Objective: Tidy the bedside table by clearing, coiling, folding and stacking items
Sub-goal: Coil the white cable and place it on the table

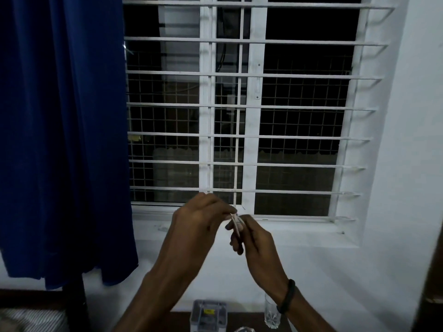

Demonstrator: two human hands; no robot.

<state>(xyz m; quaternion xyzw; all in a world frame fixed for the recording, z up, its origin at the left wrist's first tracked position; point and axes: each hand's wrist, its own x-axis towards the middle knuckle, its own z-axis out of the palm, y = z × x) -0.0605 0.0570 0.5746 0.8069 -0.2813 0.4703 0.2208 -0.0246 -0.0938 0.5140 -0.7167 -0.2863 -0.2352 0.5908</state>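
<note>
Below the barred window, both hands meet in mid-air, raised above the dark table. The left hand has its fingers curled over, pinching the top of a thin white cable. The right hand holds the same cable lower down, fingers folded around its looped strands. On the table stand a small clear box and a drinking glass. A blue curtain hangs at the left.
</note>
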